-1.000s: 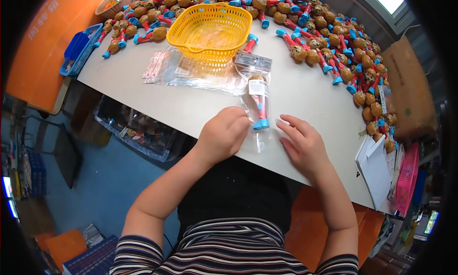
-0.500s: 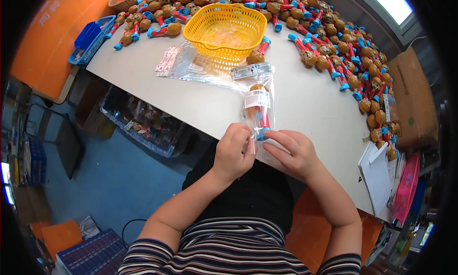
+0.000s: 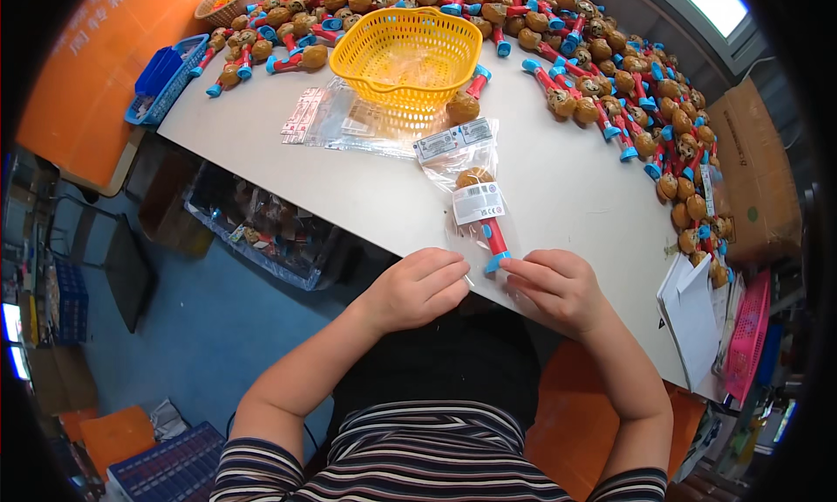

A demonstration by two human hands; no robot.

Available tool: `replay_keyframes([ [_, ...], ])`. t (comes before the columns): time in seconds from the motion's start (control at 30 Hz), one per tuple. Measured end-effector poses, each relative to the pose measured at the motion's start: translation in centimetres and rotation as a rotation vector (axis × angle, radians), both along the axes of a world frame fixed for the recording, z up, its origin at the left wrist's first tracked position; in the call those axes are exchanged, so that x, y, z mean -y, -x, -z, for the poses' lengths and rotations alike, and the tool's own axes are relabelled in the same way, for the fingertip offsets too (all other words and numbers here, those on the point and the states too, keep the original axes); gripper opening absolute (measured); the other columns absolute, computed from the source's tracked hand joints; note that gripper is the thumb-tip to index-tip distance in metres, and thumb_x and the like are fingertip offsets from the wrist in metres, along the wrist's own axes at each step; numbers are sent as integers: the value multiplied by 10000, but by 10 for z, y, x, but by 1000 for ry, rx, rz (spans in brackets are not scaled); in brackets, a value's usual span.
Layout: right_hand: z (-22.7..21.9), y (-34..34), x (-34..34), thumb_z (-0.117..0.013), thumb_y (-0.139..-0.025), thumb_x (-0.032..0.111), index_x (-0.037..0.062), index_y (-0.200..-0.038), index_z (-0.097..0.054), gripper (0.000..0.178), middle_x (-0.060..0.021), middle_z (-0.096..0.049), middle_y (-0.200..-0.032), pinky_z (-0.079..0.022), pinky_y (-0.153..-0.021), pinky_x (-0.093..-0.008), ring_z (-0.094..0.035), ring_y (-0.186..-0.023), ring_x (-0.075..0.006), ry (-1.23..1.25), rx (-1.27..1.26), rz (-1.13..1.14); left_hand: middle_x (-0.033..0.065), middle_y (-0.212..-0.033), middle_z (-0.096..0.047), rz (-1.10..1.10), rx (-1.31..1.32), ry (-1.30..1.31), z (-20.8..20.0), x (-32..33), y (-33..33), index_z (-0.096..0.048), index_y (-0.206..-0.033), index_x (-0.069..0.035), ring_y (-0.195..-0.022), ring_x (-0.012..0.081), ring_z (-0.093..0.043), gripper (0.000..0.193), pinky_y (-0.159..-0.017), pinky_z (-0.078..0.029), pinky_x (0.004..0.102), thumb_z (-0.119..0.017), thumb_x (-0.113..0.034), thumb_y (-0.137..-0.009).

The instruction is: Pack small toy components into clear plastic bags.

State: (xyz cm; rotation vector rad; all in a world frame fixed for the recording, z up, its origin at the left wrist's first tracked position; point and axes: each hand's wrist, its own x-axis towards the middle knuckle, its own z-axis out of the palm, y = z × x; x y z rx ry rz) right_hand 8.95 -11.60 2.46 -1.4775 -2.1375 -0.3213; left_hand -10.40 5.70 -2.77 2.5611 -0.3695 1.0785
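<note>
Red-handled toy [image 3: 494, 235] in a clear bag [image 3: 458, 164], near the front edge of the bench [image 3: 593, 210]

The right hand [image 3: 558, 288] pinches the toy's blue foot; the left hand [image 3: 418, 288] curls beside it, its grip impossible to tell. A yellow basket [image 3: 403, 93] stands beyond.

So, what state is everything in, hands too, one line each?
Brown-headed toy: lying, bagged, blue end nearest.
Clear plastic bag: around the toy, sealing unclear.
Left hand: fingers curled, grip on the bag unclear.
Right hand: fingertips at the toy's blue end.
Flat plastic bags: overlapping.
Yellow basket: upright, open-topped.
Blue basket: open-topped, holding things.
White papers: stacked.
Other brown-headed toys: mostly heaped.
</note>
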Motion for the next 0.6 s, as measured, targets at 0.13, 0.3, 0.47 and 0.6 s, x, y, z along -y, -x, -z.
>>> replay_keyframes([
  [0.13,2,0,3,-763,-736,54,46,-839,-688,128,-26,-688,-1120,-565,-684,-318,-657,-838,-209,35,-44,-5,95,-1021,-650,8,-50,-34,-2,2,2,-643,-932,-37,-941,263,-655,208,-831,-545,379,-729,-75,-746],
  [0.3,2,-3,1,-774,-752,71,51,-833,-678,127,-48,-687,-1098,-549,-686,-315,-648,-810,-218,91,-205,11,81,-965,-635,-98,-37,108,5,9,5,-662,-934,-52,-873,251,-640,250,-761,-506,370,-768,-78,-709],
  [0.47,11,2,3,-756,-814,77,27,-809,-644,122,-105,-653,-1103,-508,-676,-250,-621,-761,-165,349,-749,221,71,-932,-596,-357,-68,513,3,34,9,-675,-889,-49,-775,256,-568,142,-701,-454,362,-753,-51,-771],
  [0.6,-2,5,-2,-714,-859,90,9,-777,-628,144,-134,-641,-1113,-486,-686,-207,-605,-781,-84,554,-1192,392,98,-982,-605,-365,-222,808,-10,43,13,-668,-892,-12,-849,187,-594,41,-729,-485,291,-688,-36,-866],
])
